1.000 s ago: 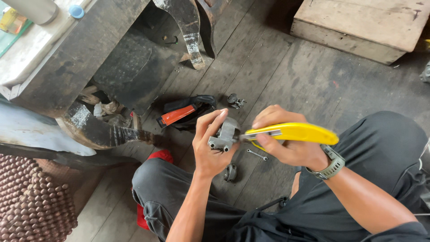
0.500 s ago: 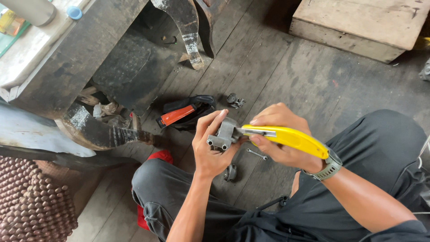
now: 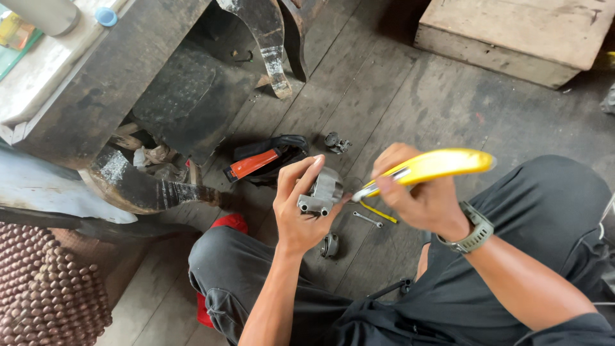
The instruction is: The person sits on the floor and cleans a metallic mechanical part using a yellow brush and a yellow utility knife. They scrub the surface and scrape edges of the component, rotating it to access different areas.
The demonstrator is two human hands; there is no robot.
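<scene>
Scraping looks to be underway: small grey metal part [image 3: 321, 191] is gripped in left hand [image 3: 296, 208], yellow utility knife [image 3: 428, 166] clenched in right hand [image 3: 419, 198], blade tip at the part's edge. Steady angle probably needed next.

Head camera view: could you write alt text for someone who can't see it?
A seated person's left hand holds a small grey metal part while the right hand presses a yellow utility knife against it, above a dark wooden floor.

One head-worn camera looks steeply down — close over the lap, plank floor [image 3: 410, 96] filling the frame's upper half.
</scene>
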